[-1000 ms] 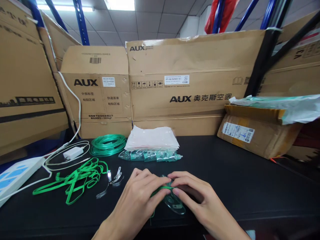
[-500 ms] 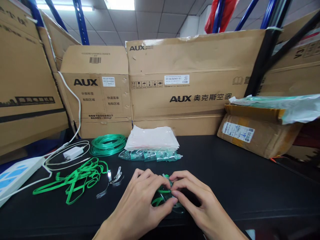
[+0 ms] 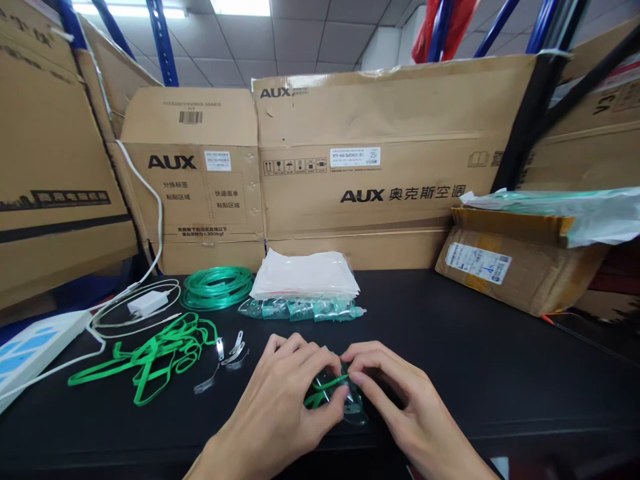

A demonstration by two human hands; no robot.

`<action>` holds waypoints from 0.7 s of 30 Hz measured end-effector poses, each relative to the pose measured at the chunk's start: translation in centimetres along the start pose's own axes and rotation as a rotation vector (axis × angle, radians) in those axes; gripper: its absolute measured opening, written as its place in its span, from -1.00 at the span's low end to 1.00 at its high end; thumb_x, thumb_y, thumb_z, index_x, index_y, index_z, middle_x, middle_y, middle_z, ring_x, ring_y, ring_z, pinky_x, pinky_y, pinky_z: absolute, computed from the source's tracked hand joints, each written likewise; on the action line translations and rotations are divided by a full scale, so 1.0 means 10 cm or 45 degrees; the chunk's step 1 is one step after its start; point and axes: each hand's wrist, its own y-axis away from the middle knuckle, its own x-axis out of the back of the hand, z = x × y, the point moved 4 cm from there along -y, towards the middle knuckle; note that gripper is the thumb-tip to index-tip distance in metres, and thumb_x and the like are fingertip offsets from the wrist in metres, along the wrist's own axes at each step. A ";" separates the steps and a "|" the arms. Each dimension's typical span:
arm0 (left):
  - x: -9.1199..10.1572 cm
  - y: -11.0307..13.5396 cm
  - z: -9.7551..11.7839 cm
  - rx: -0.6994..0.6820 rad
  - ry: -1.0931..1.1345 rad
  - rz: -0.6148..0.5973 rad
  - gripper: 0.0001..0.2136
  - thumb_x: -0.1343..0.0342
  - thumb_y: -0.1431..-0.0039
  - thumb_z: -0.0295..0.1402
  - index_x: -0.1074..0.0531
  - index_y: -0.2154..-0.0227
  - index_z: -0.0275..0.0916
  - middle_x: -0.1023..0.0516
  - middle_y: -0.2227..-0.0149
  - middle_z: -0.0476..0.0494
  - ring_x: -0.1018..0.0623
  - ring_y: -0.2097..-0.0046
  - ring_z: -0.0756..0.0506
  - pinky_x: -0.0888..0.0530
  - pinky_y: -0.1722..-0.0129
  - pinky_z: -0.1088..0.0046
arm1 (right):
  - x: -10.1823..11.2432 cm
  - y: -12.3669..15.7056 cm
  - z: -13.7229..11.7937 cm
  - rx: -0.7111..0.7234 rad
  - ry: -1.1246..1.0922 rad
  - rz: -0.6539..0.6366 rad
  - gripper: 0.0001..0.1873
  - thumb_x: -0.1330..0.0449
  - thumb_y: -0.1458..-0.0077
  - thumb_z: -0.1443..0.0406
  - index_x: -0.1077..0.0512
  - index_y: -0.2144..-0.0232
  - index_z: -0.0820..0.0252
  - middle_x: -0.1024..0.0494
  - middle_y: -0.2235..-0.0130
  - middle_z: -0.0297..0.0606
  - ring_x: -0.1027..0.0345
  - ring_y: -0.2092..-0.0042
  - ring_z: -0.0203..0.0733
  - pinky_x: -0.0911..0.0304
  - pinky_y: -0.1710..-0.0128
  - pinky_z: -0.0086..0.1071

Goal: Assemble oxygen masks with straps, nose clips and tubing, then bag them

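A clear, green-tinted plastic mask (image 3: 356,410) lies near the table's front edge, largely covered by my fingers. My left hand (image 3: 287,393) is closed around its left side, thumb and index finger curled over it. A flat green elastic strap (image 3: 331,384) runs across the mask from under the left hand. Its right end is pinched between the thumb and fingers of my right hand (image 3: 403,387). Small metal strips (image 3: 235,353) and a heap of loose green elastic straps (image 3: 165,357) lie to the left of my hands.
Behind my hands, white paper packets (image 3: 305,275) rest by clear bags of green plastic parts (image 3: 300,310). Coiled green tubing (image 3: 217,288), a white charger (image 3: 149,303) and a power strip (image 3: 37,347) sit leftward. An open carton (image 3: 520,267) stands right; tall cardboard (image 3: 390,133) lines the back.
My right hand has shifted slightly to the right, pulling the strap end with it. More of the strap and mask shows between the hands. The left hand stays almost in place.
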 end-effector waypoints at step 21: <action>0.04 -0.01 -0.04 0.061 -0.017 0.078 -0.83 -0.20 -0.21 -0.53 -0.49 0.23 -0.09 -0.64 0.27 0.15 -0.52 0.24 -0.10 -0.24 0.17 0.30 | 0.17 0.00 0.00 -0.131 -0.295 0.428 -0.81 -0.28 -0.35 0.11 -0.53 0.27 0.04 -0.66 0.35 -0.36 -0.60 0.30 -0.28 -0.51 0.19 -0.53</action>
